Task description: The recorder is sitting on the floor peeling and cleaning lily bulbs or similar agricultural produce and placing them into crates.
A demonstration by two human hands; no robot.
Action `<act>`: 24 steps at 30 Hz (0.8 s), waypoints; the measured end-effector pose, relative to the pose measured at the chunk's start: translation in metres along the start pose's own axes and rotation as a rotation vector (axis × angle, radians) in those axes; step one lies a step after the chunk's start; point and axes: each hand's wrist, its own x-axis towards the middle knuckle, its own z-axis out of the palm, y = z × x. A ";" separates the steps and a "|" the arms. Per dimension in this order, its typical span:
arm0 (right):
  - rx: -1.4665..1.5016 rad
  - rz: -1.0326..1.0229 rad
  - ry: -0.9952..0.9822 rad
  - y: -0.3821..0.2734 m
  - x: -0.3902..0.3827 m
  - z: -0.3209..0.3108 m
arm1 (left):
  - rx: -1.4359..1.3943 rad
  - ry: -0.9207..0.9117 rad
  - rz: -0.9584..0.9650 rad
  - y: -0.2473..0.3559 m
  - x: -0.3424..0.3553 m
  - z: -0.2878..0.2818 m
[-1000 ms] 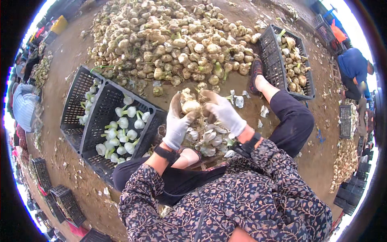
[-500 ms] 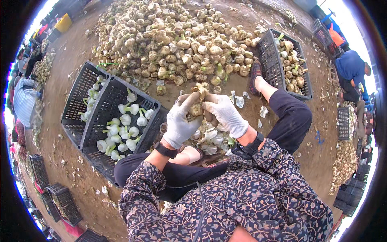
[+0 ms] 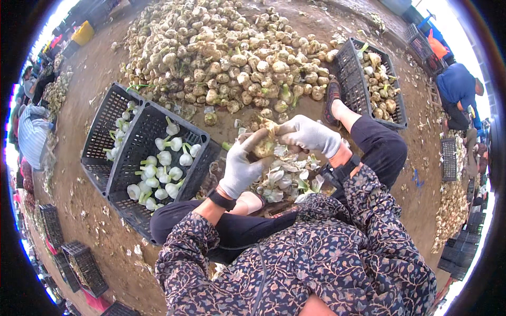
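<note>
Over a heap of stripped white skins (image 3: pixel 279 181), my left hand (image 3: pixel 241 164) in a white glove is closed around a garlic bulb (image 3: pixel 263 149). My right hand (image 3: pixel 312 137), gloved too, pinches the dry brown outer skin (image 3: pixel 270 127) at the far side of that bulb. The skin still joins the bulb, whose side shows pale between my hands. Left of my hands, a black crate (image 3: pixel 126 171) holds several clean white garlic bulbs (image 3: pixel 163 171) with short green stems. My right fingertips are partly hidden by the skin.
A big pile of unpeeled garlic (image 3: pixel 211 58) spreads beyond my hands. Another black crate (image 3: pixel 354 79) by my right foot (image 3: pixel 333 97) holds unpeeled bulbs. A second crate (image 3: pixel 103 152) with white bulbs adjoins the left one. A person in blue (image 3: pixel 457 87) bends at the far right.
My right hand has moved right and slightly away, drawing the brown skin from the bulb. More of the bulb's pale side shows. My left hand has shifted slightly toward me and right.
</note>
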 end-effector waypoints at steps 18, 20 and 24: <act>0.142 -0.161 0.424 0.013 0.021 0.052 | 0.343 0.102 0.153 0.009 0.004 -0.008; -0.237 -0.190 0.586 0.011 0.025 0.058 | 0.166 0.108 0.050 0.010 0.003 -0.009; -0.297 -0.380 0.656 0.003 0.022 0.062 | -0.632 0.091 -0.415 0.008 0.002 -0.011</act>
